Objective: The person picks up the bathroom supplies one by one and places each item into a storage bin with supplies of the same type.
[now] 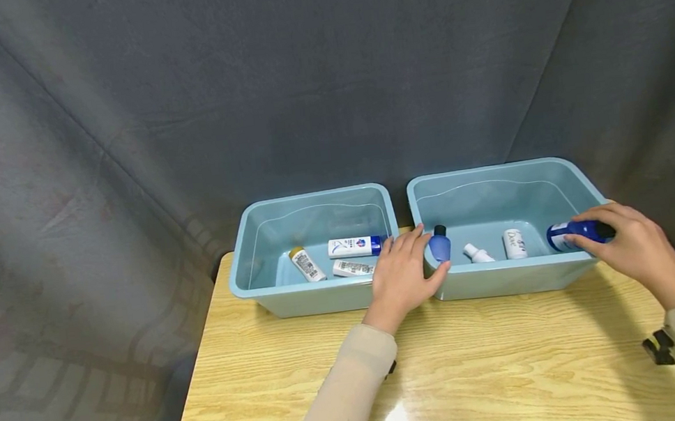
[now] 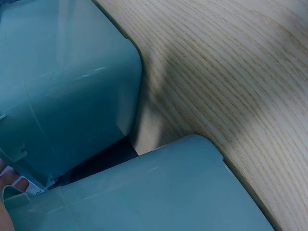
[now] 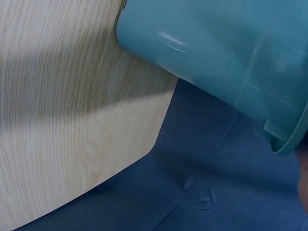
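My left hand (image 1: 404,269) reaches over the gap between two bins, its thumb and fingers around a small blue bottle (image 1: 440,248) with a black cap, at the left end of the right bin (image 1: 510,275). At that bin's right end, my right hand (image 1: 635,241) grips a dark blue bottle (image 1: 561,237) with a white label, lying sideways near the rim. Between them in the bin are a small white bottle (image 1: 478,253) and a white Dove container (image 1: 514,243). The wrist views show only slivers of the left hand (image 2: 6,211) and right hand (image 3: 303,180).
The left bin (image 1: 311,301) holds a white tube with a blue cap (image 1: 351,247), a white bottle with a gold cap (image 1: 308,265) and a white labelled container (image 1: 352,267). Both bins stand on a wooden table (image 1: 489,360) before a grey curtain (image 1: 322,86).
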